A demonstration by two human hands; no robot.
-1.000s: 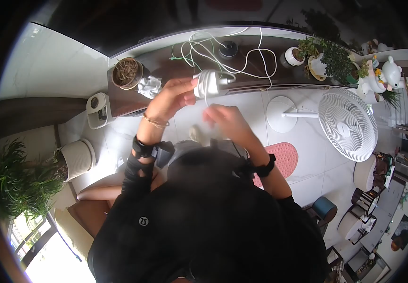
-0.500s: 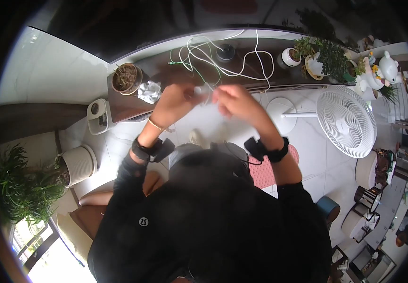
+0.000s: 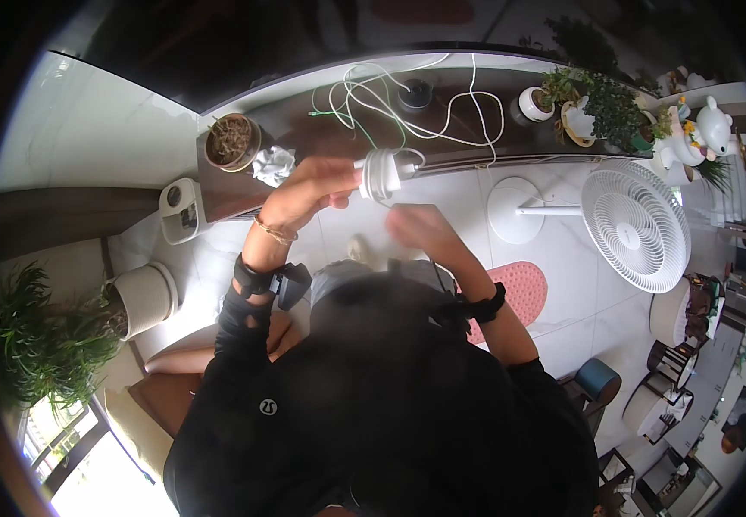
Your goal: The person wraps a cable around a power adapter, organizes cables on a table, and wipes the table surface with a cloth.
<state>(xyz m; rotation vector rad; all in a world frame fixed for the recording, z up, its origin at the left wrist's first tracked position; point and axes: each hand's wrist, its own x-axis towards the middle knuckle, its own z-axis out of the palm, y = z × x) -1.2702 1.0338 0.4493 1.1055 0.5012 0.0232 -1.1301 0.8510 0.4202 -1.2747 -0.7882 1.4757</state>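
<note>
A white adapter (image 3: 379,175) with white cable wound around it is held at its left end by my left hand (image 3: 311,191), whose fingers are closed on it. A short loop of cable with a connector sticks out at its right. Below and to the right of the adapter is my right hand (image 3: 420,229), smeared by motion. A stretch of cable runs from the adapter down toward it, but its fingertips and what they hold are too blurred to make out.
Loose white cables (image 3: 424,129) and a round black device (image 3: 415,93) lie on the dark cabinet (image 3: 304,116). Crumpled paper (image 3: 274,165) and a potted plant (image 3: 231,140) stand left. A white fan (image 3: 631,226) and pink mat (image 3: 515,297) are right.
From beside the adapter, my right hand has moved down and away. My left hand has shifted slightly left and down, and the wound adapter shows clearly again.
</note>
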